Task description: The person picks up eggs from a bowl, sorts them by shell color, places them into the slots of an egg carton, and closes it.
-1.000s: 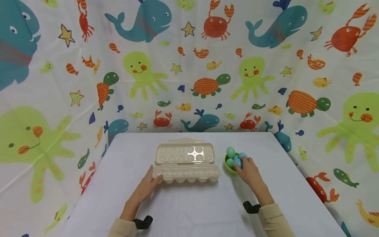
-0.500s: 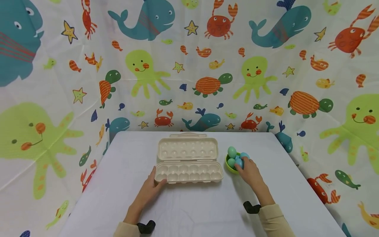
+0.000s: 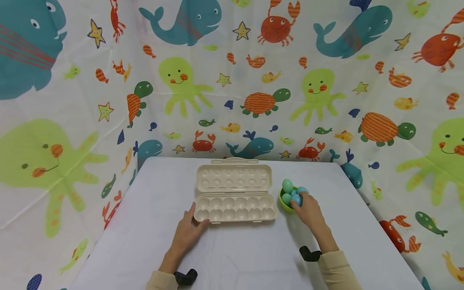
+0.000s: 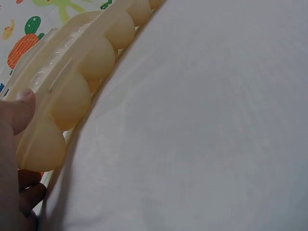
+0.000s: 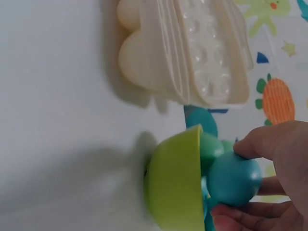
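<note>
A beige plastic egg carton [image 3: 232, 208] lies open on the table, its lid [image 3: 234, 178] folded back and its egg cups bare. My left hand [image 3: 186, 233] grips the carton's left end; in the left wrist view the thumb [image 4: 23, 108] is on the rim and the fingers are lower, by the end cup. To the right stands a small lime-green bowl [image 5: 175, 180] heaped with green and blue toy eggs. My right hand [image 3: 311, 213] pinches a blue egg [image 5: 234, 179] at the top of the bowl, between thumb and fingers.
A green egg [image 3: 287, 185] sits high at the bowl's back left, above the rim. A white cloth covers the table [image 3: 239, 257]. Behind it hangs a sea-animal curtain [image 3: 188, 133]. A black strap piece [image 3: 186, 277] sits at each wrist.
The carton's front half has levelled from a tilt that showed its underside, so its cups now face up. My left hand stays at its end. The right hand remains on the blue egg.
</note>
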The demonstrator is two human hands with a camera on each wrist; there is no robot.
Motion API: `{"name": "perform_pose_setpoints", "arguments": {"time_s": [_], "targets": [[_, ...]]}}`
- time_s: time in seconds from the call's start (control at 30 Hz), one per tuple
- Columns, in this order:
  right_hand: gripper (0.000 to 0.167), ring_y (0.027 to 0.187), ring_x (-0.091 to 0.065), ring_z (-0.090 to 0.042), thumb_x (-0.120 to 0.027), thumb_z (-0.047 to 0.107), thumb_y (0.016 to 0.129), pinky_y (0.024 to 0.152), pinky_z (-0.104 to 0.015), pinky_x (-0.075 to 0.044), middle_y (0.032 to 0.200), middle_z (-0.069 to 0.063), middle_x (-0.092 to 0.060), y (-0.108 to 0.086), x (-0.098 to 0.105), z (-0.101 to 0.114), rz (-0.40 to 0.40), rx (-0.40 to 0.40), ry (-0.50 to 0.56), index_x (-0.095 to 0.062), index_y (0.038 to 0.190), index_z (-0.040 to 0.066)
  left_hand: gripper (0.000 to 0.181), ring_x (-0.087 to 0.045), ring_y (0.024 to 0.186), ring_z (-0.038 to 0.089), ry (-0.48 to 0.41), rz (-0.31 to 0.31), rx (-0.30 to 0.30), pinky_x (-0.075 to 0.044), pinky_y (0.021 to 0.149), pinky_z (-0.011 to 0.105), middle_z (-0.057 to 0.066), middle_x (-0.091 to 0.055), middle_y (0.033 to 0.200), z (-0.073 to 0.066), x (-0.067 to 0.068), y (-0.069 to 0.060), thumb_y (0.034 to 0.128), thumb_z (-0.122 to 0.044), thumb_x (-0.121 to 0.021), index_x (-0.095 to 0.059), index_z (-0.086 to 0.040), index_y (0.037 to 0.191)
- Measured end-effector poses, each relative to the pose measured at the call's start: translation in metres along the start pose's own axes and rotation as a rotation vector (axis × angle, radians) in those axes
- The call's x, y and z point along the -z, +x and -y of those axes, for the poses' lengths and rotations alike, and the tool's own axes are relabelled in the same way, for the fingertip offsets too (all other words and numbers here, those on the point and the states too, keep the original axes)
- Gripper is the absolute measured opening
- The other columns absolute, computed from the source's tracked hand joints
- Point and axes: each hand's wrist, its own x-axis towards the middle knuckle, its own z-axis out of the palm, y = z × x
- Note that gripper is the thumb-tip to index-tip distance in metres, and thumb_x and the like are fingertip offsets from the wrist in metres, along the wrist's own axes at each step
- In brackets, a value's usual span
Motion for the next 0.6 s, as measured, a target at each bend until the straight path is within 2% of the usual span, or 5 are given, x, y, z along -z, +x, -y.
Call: {"name": "perform_pose_setpoints", "arguments": {"time_s": [0.13,0.3,0.4,0.53,0.6], "targets": [[0.06,0.118,-0.056,-0.051,-0.055,0.027,0.096,0.093,-0.063,-0.05,0.132,-0.037,-0.054,-0.002,-0.002,0.015,-0.049,0.026,0.031,-0.045,0.139,-0.012,0.087,-0.028,0.145,0.054,0.007,0.01,-0.011,-0.029,0.117,0.065,0.024,-0.037,0.156,0.0,0.001,-0.003,0.0923,-0.046,-0.065,-0.028,-0.001,0.157],[0.059,0.118,-0.057,-0.047,-0.059,0.025,0.094,0.094,-0.061,-0.051,0.131,-0.034,-0.056,0.001,-0.01,0.054,-0.14,0.136,0.087,-0.046,0.139,-0.011,0.078,-0.026,0.145,0.055,0.009,0.021,-0.053,-0.027,0.118,0.065,0.024,-0.035,0.158,-0.002,0.0,-0.004,0.0988,-0.042,-0.056,-0.025,0.001,0.157],[0.059,0.117,-0.058,-0.043,-0.062,0.024,0.092,0.098,-0.058,-0.051,0.131,-0.031,-0.056,0.003,-0.021,0.083,-0.175,0.211,0.143,-0.048,0.139,-0.007,0.075,-0.024,0.145,0.056,-0.005,0.029,-0.066,-0.025,0.118,0.065,0.023,-0.032,0.16,-0.002,0.0,-0.005,0.1014,-0.04,-0.052,-0.024,0.001,0.157],[0.058,0.103,-0.062,-0.034,-0.065,0.02,0.089,0.09,-0.05,-0.056,0.129,-0.026,-0.054,0.007,-0.043,0.118,-0.197,0.301,0.219,-0.049,0.14,-0.003,0.073,-0.024,0.146,0.055,-0.026,0.024,-0.058,-0.024,0.119,0.065,0.022,-0.031,0.161,-0.003,0.002,-0.008,0.102,-0.04,-0.05,-0.024,0.0,0.158],[0.056,0.098,-0.062,-0.031,-0.066,0.017,0.09,0.086,-0.046,-0.058,0.128,-0.024,-0.053,0.01,-0.056,0.134,-0.185,0.357,0.245,-0.049,0.139,-0.003,0.073,-0.027,0.147,0.051,-0.03,0.013,-0.067,-0.024,0.121,0.061,0.023,-0.032,0.16,-0.003,0.002,-0.008,0.1017,-0.039,-0.052,-0.025,0.001,0.157]]}}
